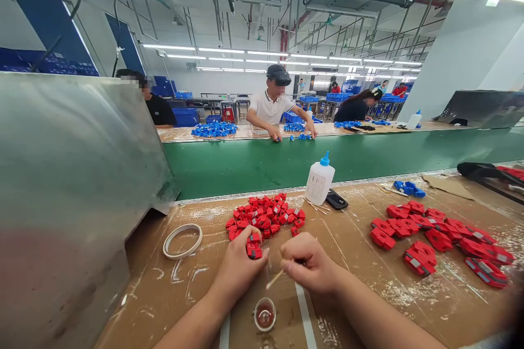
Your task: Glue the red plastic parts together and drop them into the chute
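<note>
Between the thumb and fingers of my left hand (239, 262) is a small red plastic part (254, 246). My right hand (311, 263) pinches a cotton swab (275, 279), its tip pointing down and left. Below the swab tip, a small round cup (265, 314) with reddish-brown contents stands on the cardboard-covered table. Just beyond my left hand lies a heap of small red parts (266, 212). Larger red pieces (438, 232) are spread out to the right of my right hand.
A white bottle with a blue nozzle (320, 181) stands behind the heap, beside loose swabs (317, 206) and a black object (337, 199). A tape roll (182, 241) lies left. A metal housing (77, 202) borders the left side. Across the green belt (237, 166), a person (272, 103) handles blue parts.
</note>
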Motion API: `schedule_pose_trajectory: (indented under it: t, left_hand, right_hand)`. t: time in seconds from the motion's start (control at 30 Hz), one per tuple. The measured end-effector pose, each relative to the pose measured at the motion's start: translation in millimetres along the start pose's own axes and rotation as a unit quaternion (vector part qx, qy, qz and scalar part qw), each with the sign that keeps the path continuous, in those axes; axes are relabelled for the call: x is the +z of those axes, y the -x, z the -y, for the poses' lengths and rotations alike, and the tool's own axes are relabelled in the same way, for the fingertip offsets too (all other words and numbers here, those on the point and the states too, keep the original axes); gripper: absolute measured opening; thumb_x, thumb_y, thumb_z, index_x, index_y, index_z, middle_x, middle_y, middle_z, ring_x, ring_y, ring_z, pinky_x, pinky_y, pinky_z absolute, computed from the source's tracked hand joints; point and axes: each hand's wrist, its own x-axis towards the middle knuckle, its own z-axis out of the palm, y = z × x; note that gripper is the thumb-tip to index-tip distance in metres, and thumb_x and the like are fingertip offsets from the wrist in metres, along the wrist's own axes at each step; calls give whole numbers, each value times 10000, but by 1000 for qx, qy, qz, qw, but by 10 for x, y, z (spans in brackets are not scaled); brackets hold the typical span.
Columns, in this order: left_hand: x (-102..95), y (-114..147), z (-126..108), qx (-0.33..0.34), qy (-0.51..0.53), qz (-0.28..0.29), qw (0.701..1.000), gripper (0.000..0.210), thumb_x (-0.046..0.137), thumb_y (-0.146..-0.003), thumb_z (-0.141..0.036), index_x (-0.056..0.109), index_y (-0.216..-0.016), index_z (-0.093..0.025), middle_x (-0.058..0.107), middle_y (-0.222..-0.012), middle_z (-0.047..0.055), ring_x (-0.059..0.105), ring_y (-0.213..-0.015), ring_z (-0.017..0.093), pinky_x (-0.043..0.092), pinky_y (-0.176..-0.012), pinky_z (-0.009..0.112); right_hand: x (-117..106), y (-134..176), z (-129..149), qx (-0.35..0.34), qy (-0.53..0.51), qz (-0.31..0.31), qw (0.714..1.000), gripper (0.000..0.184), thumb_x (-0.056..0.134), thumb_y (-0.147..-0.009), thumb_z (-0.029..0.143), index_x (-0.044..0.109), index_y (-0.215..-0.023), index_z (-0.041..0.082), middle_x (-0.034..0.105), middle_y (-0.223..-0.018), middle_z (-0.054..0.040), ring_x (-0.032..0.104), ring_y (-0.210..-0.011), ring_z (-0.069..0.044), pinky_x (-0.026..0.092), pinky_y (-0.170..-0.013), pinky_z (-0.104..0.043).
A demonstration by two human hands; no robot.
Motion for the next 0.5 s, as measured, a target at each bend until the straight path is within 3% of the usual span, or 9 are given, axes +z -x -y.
schedule_pose_trajectory:
  t: [0.07,0.13,0.27,0.33,0.4,0.5]
  left_hand:
    - [-40,-24,21,-13,8,-33,999,254,641,-759,-400,511,-828,-194,530,-739,-26,480,-698,161,358,-685,248]
    - [-66,-45,44,-30,15,-43,998,294,636,-749,-448,502,-821,-196,514,-703,-27,463,-659,165,345,-652,254]
    - [-55,-61,74,-27,6,-37,999,291,647,-735,-435,520,-842,-196,547,-729,-17,482,-680,177,360,-675,264]
    - [-35,-65,82,-17,5,-30,999,270,642,-741,-417,521,-840,-197,559,-752,-13,498,-708,181,378,-701,265]
    - [-23,-69,91,-10,4,-28,1000,264,630,-754,-426,516,-829,-200,559,-748,-12,510,-716,184,393,-709,264]
    - [-29,-52,122,-8,-9,-30,999,300,626,-770,-483,530,-829,-205,585,-756,-7,544,-717,194,420,-706,263]
  right_hand:
    - [22,27,34,-10,5,116,993,366,541,-834,233,295,-569,184,257,-544,64,255,-509,-79,206,-531,-243]
    - [80,49,26,-15,36,189,981,334,568,-811,216,331,-577,181,295,-548,65,284,-516,-79,223,-534,-231]
    - [120,57,-29,-9,110,222,969,394,629,-883,378,424,-614,176,382,-578,57,335,-548,-84,253,-553,-228]
    - [29,30,-38,25,147,201,968,432,621,-912,499,494,-657,175,455,-596,45,378,-559,-87,261,-562,-229]
    - [-122,-14,-43,101,211,125,964,386,577,-951,515,582,-748,187,561,-649,25,462,-600,-100,275,-589,-230]
    - [-327,-58,-62,254,334,-2,908,282,586,-950,490,631,-894,217,673,-756,-9,584,-697,-152,301,-620,-240]
